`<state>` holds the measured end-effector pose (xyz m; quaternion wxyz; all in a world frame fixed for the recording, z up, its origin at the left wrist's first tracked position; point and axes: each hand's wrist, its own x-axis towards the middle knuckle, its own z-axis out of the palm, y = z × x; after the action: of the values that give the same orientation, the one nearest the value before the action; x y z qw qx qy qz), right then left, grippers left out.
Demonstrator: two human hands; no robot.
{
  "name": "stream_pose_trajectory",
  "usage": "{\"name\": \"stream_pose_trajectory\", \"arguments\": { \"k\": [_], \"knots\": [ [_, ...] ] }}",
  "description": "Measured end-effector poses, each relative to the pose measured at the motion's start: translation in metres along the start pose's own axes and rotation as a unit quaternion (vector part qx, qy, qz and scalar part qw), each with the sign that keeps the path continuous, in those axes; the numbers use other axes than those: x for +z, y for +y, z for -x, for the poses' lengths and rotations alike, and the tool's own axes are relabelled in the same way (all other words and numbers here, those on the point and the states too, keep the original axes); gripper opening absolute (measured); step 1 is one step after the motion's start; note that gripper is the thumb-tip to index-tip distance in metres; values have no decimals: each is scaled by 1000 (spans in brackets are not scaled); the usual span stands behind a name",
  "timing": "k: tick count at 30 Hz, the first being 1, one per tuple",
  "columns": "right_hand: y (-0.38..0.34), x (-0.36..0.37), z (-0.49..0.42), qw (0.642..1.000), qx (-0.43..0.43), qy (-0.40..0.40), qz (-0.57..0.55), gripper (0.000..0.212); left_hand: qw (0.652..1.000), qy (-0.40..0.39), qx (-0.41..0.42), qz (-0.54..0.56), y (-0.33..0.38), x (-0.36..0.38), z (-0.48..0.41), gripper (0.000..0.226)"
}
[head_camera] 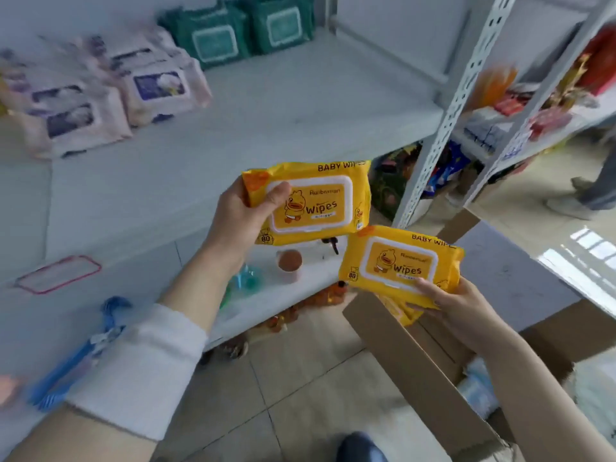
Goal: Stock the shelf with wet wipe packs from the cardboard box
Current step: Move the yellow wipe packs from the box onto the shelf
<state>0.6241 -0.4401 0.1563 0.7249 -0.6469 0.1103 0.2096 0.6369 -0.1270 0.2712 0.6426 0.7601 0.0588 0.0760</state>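
Transfer step: left hand [238, 221] and right hand [461, 306] each pinch a yellow baby wipes pack [310, 203] [401, 261] above the cardboard box [416, 358]; next, placement on the bare shelf [266, 128] right of the pink packs [110, 95].

You hold two bright yellow baby wipes packs: the upper pack [311, 203] and the lower pack [401, 261] each carry an orange lid panel edged in white, with a yellow cartoon duck and dark lettering. On the pale grey-white shelf [266, 128] lie pale pink packs [100, 101] with dark navy label windows, and behind them teal green packs [240, 31] with lighter framed lids. The cardboard box [416, 365] is plain brown. Your wristband [140, 371] is white. A red-outlined tag [58, 274] marks the shelf edge.
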Motion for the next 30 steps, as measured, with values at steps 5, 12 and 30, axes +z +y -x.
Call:
{"name": "stream_pose_trajectory", "arguments": {
  "k": [5,12,30],
  "knots": [
    [-42,142,16,995,-54,-68,46,82,994,103,44,20,32,-151,31,32],
    [-65,341,14,981,-94,-165,35,48,971,239,21,2,13,-354,92,26],
    [-127,661,-163,945,-176,-247,120,33,946,320,-51,-15,-83,-606,-35,12]
  ]
}}
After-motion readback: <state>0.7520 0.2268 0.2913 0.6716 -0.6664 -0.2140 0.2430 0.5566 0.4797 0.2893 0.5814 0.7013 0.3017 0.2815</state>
